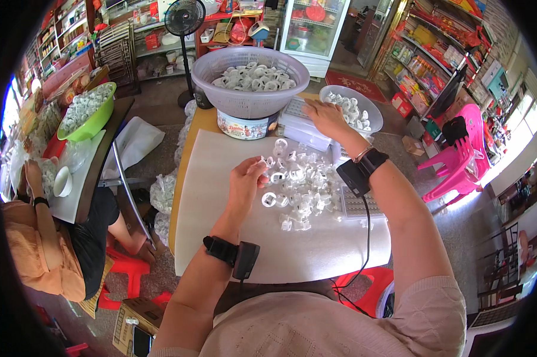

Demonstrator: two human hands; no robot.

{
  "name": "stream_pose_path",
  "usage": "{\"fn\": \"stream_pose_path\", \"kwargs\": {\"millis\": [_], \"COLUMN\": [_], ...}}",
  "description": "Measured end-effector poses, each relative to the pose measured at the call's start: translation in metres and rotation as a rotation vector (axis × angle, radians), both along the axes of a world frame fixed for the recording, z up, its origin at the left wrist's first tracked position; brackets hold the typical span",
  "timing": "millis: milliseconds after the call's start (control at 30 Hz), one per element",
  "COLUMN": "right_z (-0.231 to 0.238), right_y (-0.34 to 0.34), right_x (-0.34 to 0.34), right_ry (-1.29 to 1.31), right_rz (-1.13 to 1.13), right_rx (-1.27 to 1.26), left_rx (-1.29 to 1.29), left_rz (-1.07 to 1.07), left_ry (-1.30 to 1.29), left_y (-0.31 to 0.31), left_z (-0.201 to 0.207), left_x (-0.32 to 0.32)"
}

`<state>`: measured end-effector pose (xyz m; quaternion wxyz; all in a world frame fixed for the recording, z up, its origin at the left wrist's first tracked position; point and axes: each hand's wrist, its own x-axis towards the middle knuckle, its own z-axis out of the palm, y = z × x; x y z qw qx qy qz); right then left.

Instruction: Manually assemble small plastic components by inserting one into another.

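My left hand (247, 183) is raised over the near-left side of a pile of clear-white plastic rings (301, 184). Its thumb and fingertips pinch one small plastic ring (262, 160). My right hand (329, 119) reaches to the far side of the table, its bent fingertips on a flat grey tray with rows of small dots (296, 108). Whatever those fingertips hold is too small to make out. That tray lies on top of stacked whitish boxes (304, 137). A second dotted tray (355, 204) lies beside the pile, partly under my right forearm.
A grey basket (200, 77) of white pieces stands on a round tub (243, 128) at the table's far edge. A grey basin (371, 110) holds more. At left, a person (36, 250) sits by a green bowl (102, 98). Pink chairs (465, 160) stand right.
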<state>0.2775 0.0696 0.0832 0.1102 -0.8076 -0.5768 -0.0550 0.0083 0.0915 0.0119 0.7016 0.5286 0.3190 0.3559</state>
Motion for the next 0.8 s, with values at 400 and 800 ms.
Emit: {"fn": "stream_pose_path", "kwargs": {"millis": [400,800], "right_z": [0.021,-0.041], "right_y": [-0.039,-0.168], "right_x": [-0.051,-0.139], "right_ry": [-0.07,0.363], "right_rz": [0.165,0.124], "right_rx": [0.435,0.25], "left_rx": [-0.003,0.051], "left_rz": [0.042,-0.135], "left_ry": [-0.109,-0.22], "left_y": [-0.004,-0.002], "left_z": [0.001,0.002], "left_x": [0.001,-0.002]}}
